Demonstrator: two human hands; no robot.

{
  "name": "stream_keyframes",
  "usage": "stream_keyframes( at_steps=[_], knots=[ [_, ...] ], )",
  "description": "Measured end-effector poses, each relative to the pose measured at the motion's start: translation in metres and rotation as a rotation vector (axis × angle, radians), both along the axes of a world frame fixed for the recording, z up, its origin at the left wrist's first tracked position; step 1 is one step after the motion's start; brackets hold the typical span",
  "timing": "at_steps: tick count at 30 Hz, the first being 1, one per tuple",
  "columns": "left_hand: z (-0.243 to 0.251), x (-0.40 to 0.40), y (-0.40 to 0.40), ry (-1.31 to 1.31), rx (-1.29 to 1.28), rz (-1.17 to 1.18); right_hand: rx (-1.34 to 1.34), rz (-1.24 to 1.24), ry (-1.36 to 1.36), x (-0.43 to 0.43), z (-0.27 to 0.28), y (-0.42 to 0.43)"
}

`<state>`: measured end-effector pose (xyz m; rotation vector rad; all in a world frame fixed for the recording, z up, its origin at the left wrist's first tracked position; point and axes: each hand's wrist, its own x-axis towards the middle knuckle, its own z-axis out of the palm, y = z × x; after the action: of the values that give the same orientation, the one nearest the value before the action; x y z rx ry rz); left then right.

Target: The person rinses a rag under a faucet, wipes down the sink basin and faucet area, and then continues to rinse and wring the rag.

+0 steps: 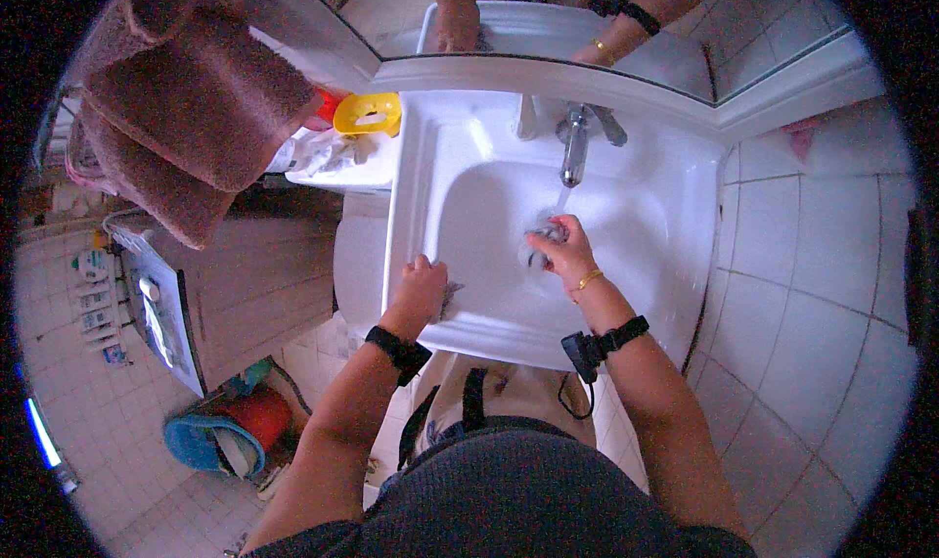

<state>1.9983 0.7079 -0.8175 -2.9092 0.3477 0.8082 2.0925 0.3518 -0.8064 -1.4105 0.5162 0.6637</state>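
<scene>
Under the chrome faucet (575, 154), my right hand (571, 253) grips a small grey item (544, 237), too blurred to name surely. A thin stream of water (563, 200) runs onto it, inside the white sink (477, 213). At the sink's left rim, my left hand (419, 288) is closed around a grey piece of cloth (449, 297). Only a bit of that cloth shows beside the fingers; the palm hides the rest.
A mirror (543, 33) stands behind the sink. To the left are a yellow plastic soap dish (367, 114), a hanging brown towel (198, 96) and a washing machine (257, 279). A blue-and-red bucket (227, 433) lies low left. White wall tiles (792, 264) border the right side.
</scene>
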Motion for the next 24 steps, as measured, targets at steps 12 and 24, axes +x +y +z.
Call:
stream_keyframes(
  at_steps=[12,24],
  knots=[
    [0.064,0.14,-0.177,0.158,-1.137,0.487,0.116,-0.363,-0.028,0.004,-0.001,-0.021],
    [0.027,0.148,-0.253,0.255,-1.425,0.545,0.207,-0.301,-0.051,0.014,-0.011,-0.057]
  ],
)
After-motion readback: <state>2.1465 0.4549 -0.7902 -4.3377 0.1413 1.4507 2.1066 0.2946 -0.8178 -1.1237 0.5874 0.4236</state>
